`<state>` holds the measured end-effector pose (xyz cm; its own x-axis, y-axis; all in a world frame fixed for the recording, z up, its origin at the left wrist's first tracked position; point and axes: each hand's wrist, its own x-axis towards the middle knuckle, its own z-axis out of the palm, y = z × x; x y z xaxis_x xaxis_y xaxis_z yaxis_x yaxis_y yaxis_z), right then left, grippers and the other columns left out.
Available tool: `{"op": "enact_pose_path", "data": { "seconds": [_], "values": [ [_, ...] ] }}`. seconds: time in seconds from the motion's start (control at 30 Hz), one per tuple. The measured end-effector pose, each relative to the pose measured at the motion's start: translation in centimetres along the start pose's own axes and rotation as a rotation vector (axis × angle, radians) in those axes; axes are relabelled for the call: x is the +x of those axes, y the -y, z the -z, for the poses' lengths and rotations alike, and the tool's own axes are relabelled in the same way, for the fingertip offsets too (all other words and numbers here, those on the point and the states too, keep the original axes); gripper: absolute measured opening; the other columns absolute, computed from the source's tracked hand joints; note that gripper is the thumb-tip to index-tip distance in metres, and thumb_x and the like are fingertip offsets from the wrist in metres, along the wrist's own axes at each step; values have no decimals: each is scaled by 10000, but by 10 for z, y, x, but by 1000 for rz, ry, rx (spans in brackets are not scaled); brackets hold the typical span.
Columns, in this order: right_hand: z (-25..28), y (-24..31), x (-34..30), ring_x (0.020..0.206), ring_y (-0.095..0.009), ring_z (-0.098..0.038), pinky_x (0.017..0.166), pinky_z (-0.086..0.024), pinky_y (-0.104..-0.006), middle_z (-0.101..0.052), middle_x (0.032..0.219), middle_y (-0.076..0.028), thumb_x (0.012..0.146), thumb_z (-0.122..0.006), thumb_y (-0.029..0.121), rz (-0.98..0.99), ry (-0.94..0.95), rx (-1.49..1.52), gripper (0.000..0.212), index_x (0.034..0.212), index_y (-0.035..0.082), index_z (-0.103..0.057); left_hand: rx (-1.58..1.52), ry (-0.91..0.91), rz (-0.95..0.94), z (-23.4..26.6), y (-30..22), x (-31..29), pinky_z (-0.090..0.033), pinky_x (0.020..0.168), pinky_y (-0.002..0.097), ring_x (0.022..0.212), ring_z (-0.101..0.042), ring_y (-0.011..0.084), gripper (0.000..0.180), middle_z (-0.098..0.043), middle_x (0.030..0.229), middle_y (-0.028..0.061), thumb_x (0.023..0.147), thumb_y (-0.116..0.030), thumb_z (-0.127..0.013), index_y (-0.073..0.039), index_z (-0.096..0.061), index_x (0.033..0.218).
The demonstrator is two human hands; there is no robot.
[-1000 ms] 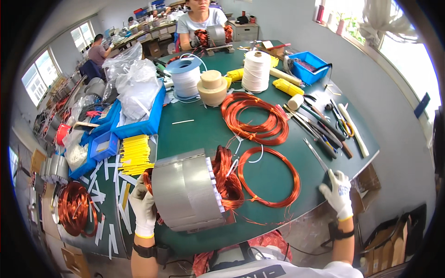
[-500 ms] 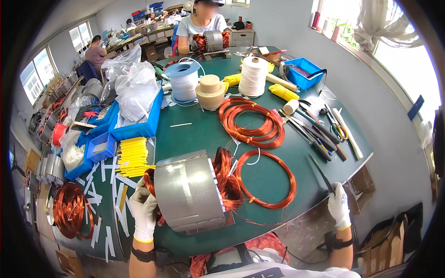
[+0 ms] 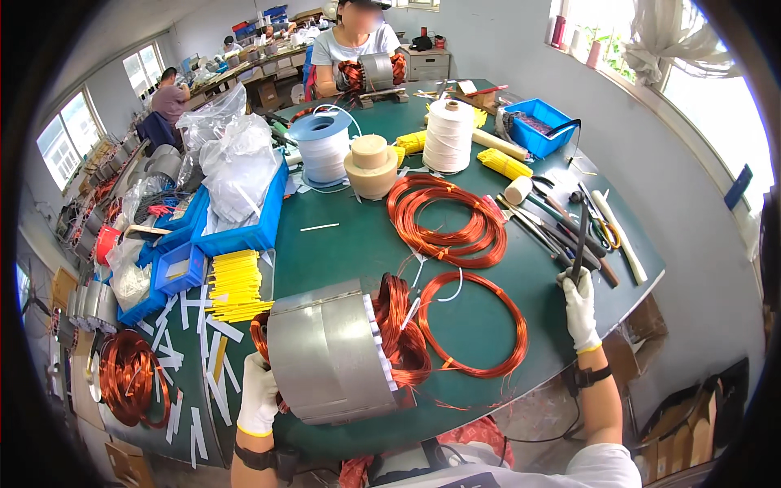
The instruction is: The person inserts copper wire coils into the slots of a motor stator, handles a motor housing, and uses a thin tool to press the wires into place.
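Note:
A grey metal motor stator point(image 3: 325, 350) lies on its side in front of me, with red-brown copper windings point(image 3: 399, 325) bulging from its right end. White insulating slips line that end. My left hand point(image 3: 259, 397), in a white glove, grips the stator's left end by the windings; its fingertips are partly hidden behind the metal. Over the table's right edge, my gloved right hand point(image 3: 579, 305) is closed around a narrow dark blade-like tool point(image 3: 582, 240), whose tip points away from me toward the hand tools. A single ring of copper wire point(image 3: 443, 366) lies between the stator and my right hand.
Farther back are more copper wire coils point(image 3: 399, 215), a cream tape roll point(image 3: 371, 175), a blue-flanged spool point(image 3: 320, 154) and a white cord cone point(image 3: 448, 138). Pliers and scissors point(image 3: 608, 232) lie right. Yellow strips point(image 3: 236, 285) and blue bins point(image 3: 244, 236) stand left. A co-worker point(image 3: 358, 49) sits opposite.
My right hand has moved forward and slightly left, and the tool has swung from slanting left to nearly straight ahead. My left hand has slid lower along the stator's end. The view has shifted slightly.

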<state>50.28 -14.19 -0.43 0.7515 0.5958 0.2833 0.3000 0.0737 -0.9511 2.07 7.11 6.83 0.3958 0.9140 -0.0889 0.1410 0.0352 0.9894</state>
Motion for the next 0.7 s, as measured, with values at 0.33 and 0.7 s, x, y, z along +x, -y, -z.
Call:
{"op": "enact_pose_path", "data": {
  "seconds": [0.33, 0.7],
  "values": [
    [4, 17, -6, 864, -140, -551, 792, -452, -273, -586, 939, -61, 878, -472, 38, -136, -109, 171, 164, 1032, 45, -528, -83, -60, -9, -5, -8, -6, -447, 533, 223, 585, -574, 67, 65, -658, 709, 27, 755, 45, -662, 34, -674, 818],
    [4, 17, -6, 776, -105, -540, 684, -431, -230, -578, 909, -48, 945, -479, 73, -61, -248, 203, 78, 1014, 71, -516, -17, -61, -59, -17, -27, -10, -451, 560, 217, 615, -574, 64, 94, -651, 730, 11, 775, 28, -629, 34, -661, 864]
  ]
}}
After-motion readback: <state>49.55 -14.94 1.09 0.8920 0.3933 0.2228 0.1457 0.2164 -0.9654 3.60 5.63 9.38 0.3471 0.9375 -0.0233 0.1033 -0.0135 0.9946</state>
